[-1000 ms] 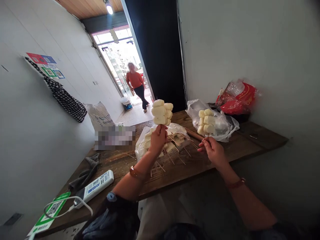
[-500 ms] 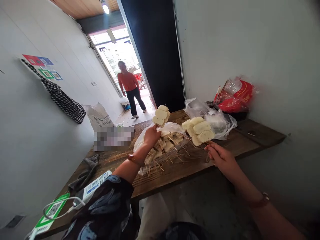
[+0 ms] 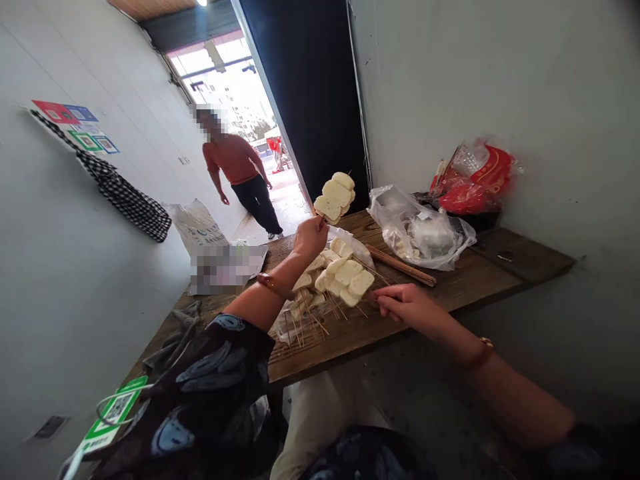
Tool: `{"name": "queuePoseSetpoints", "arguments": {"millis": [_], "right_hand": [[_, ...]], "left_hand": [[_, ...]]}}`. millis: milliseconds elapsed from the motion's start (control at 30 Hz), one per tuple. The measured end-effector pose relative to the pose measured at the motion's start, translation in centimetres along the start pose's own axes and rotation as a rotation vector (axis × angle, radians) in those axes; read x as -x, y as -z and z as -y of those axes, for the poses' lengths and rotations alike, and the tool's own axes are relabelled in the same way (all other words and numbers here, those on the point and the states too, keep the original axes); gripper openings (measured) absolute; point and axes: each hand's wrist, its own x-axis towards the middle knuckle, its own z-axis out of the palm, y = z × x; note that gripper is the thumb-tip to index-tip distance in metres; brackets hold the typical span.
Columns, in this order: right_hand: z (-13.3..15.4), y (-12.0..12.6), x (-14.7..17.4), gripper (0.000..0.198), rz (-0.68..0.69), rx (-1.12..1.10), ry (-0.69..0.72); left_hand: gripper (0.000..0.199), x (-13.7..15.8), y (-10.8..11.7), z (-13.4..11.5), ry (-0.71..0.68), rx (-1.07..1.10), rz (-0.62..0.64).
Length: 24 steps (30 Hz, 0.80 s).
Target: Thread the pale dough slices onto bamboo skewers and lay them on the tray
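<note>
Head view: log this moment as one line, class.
left hand: holds raised skewer | right hand: holds lower skewer | stick bundle: on table

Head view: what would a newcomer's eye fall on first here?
Probably the pale skewered bunch raised in the left hand against the dark panel, with a second skewered bunch lower, in the right hand. Next, the person in an orange top near the bright doorway, and the red bundle by the right-hand wall.
</note>
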Motion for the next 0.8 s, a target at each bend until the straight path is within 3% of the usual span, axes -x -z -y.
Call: {"name": "queuePoseSetpoints", "arguments": {"millis": [200, 333, 800], "right_hand": [[-0.3, -1.7, -5.4, 0.017, -0.124, -0.251, -0.097], [-0.4, -2.9, -7.8, 0.007, -0.143, -0.243, -0.090], [-2.3, -5.8, -12.5, 0.011, -0.227, -0.191, -0.051]], "left_hand": [[0.015, -0.2, 0.7, -0.4, 0.001, 0.046, -0.006], [0.016, -0.2, 0.6, -0.5, 0.004, 0.073, 0.007], [0.018, -0.5, 0.5, -0.6, -0.005, 0.097, 0.001]]}}
